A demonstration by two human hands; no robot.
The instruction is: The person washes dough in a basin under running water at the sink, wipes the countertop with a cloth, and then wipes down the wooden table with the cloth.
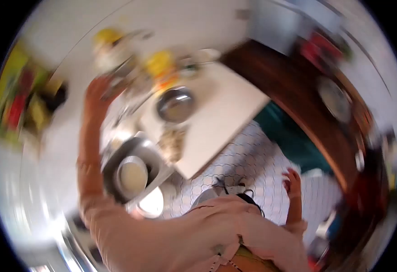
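My left hand reaches far forward over the counter at the upper left. It is smeared by motion, and its fingers overlap a greyish metal thing, so I cannot tell whether it grips it. Just beyond stands a white container with a yellow lid. A yellow packet and a round steel bowl are to its right. My right hand hangs over the floor at the right, fingers loosely bent and apart, with nothing in it.
A metal sink holds a round pot with pale contents. A blurred brownish item lies on the white counter near its edge. To the right runs a dark wooden surface with a plate, above green cloth.
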